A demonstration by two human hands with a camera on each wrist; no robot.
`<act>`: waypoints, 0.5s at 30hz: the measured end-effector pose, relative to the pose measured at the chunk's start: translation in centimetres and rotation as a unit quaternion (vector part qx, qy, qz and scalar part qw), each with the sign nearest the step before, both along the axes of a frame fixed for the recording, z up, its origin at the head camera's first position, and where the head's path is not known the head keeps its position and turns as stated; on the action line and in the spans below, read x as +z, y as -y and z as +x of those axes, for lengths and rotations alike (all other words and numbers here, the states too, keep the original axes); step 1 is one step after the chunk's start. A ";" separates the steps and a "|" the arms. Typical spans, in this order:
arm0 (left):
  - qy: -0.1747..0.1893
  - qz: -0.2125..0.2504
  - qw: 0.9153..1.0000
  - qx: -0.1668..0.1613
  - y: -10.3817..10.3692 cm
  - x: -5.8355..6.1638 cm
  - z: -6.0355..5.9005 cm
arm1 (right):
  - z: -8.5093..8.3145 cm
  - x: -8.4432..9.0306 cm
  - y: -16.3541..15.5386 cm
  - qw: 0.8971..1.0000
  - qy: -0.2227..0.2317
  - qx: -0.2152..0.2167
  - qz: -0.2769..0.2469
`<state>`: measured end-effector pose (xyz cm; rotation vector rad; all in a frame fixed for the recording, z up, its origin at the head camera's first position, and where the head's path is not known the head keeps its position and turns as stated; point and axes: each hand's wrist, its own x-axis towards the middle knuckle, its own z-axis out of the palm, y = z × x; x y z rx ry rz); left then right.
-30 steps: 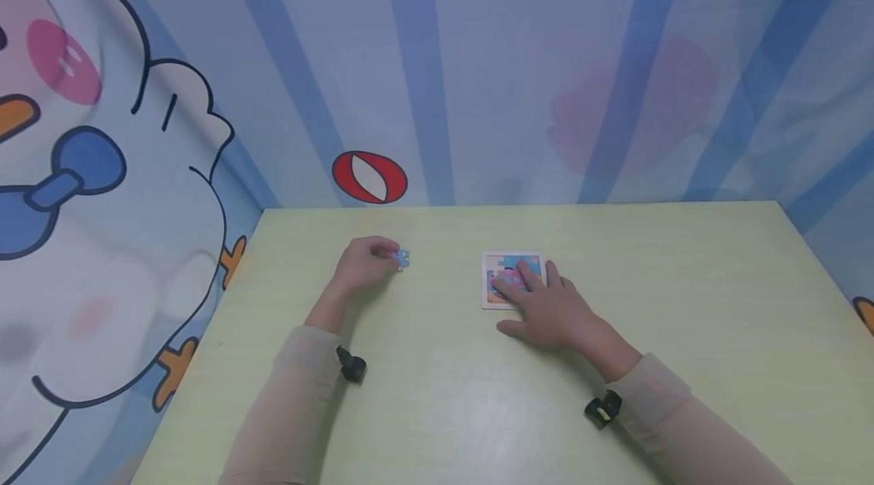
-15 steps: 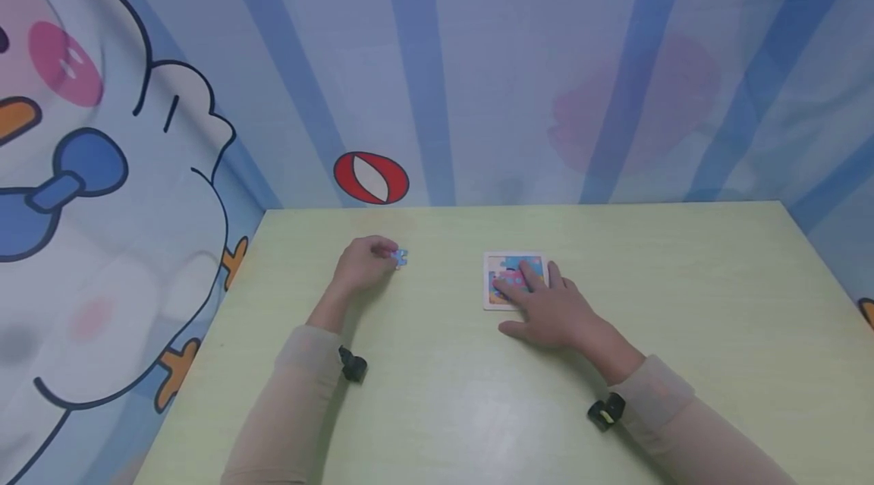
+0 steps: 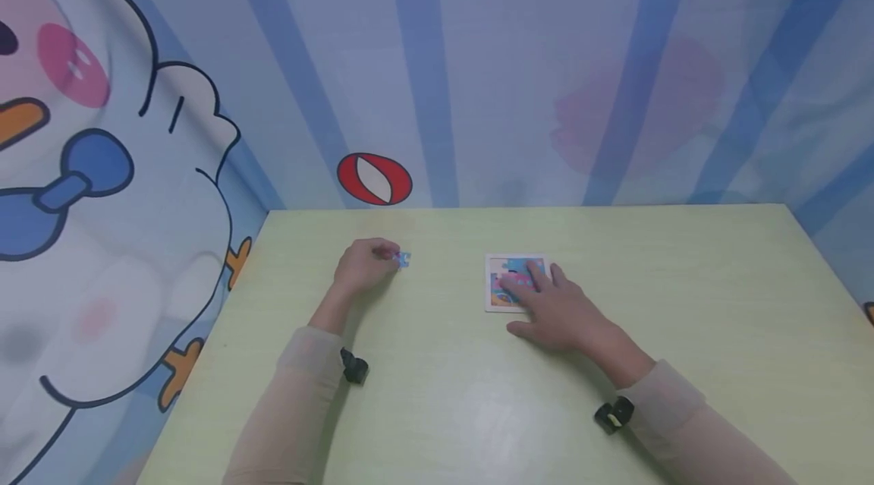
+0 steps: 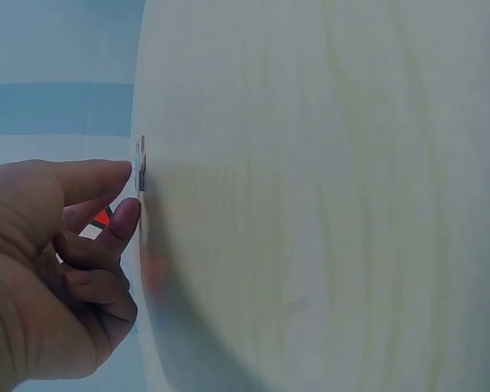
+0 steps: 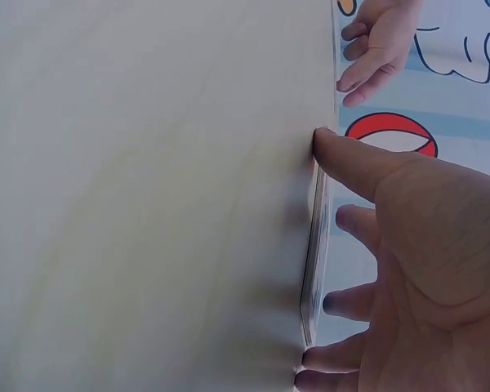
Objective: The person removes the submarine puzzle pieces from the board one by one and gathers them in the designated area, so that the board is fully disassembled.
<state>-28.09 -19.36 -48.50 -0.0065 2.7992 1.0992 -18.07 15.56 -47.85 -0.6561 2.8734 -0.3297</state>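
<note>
The left hand (image 3: 363, 265) rested on the pale green surface (image 3: 683, 303), left of centre, with its fingers curled inward. Thumb and forefinger pinched a small blue puzzle piece (image 3: 403, 259) at the fingertips. In the left wrist view the same hand (image 4: 53, 269) appeared with the thin piece (image 4: 140, 163) seen edge-on between the forefinger and the thumb, lying against the surface; the remaining fingers were folded into the palm.

The right hand (image 3: 556, 308) lay palm down, well apart from the left, with its fingers spread and straight. The fingertips pressed on a small square puzzle board (image 3: 499, 289) with a pale frame and a blue, pink and orange picture; the hand covered the nearer right part of the board. The thumb pointed leftward and rested on the bare surface just beside the board's near edge. In the right wrist view the board (image 5: 314, 261) showed as a thin slab lying flat on the surface, with the thumb tip touching the surface by its end and the other fingers of the right hand (image 5: 416, 269) reaching over it.

The puzzle piece lay to the left of the board, at about the same depth on the surface. Each forearm wore a light translucent sleeve (image 3: 300, 394) and a small black wrist device (image 3: 354, 367). Behind the surface hung a blue striped backdrop (image 3: 478, 52) bearing a red and white ball motif (image 3: 374, 178) and, on the left side, a large cartoon figure (image 3: 102, 204).
</note>
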 end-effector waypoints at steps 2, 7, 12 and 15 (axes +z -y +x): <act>-0.009 -0.004 1.000 0.004 -0.2 0.0 0.1 | 0.0 0.0 -0.2 1.000 0.000 -0.004 -0.001; -0.030 -0.010 0.999 -0.007 -1.4 0.3 0.5 | 0.1 0.2 -0.6 1.000 0.003 -0.017 -0.006; -0.045 -0.003 0.998 -0.047 -3.5 1.0 0.9 | 0.1 0.2 -1.0 1.000 0.008 -0.021 -0.002; -0.048 -0.004 0.997 -0.067 -5.1 1.2 1.1 | 0.0 0.0 -1.1 1.000 0.009 -0.021 0.002</act>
